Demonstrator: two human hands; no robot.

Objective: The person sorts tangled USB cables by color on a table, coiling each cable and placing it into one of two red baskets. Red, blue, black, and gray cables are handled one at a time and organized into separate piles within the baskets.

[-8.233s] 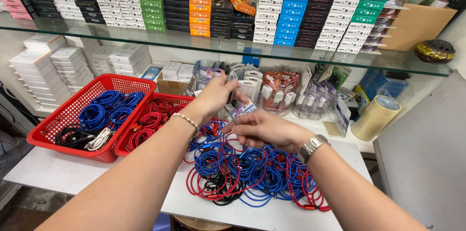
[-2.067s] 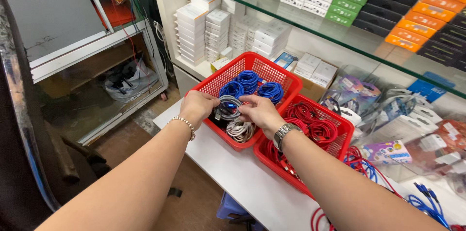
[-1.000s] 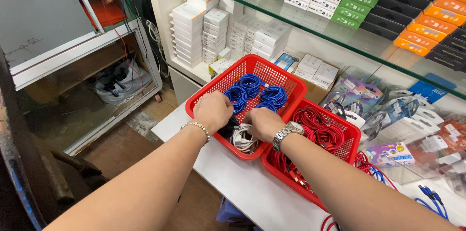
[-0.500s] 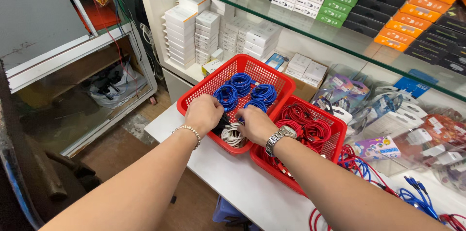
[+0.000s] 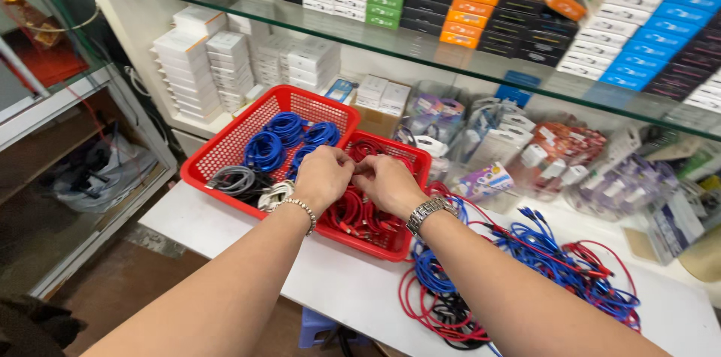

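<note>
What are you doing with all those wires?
A person's left hand and right hand meet over the smaller red basket of red cables. Beside it, a bigger red basket holds blue cables and grey ones. A loose cable pile lies on the white table.

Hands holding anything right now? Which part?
Cannot be told for sure. The left hand and right hand meet fingertip to fingertip over the basket of red cables; whatever they pinch is hidden by the fingers.

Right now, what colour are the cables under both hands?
Red cables, coiled in a red basket; head view shows it.
</note>
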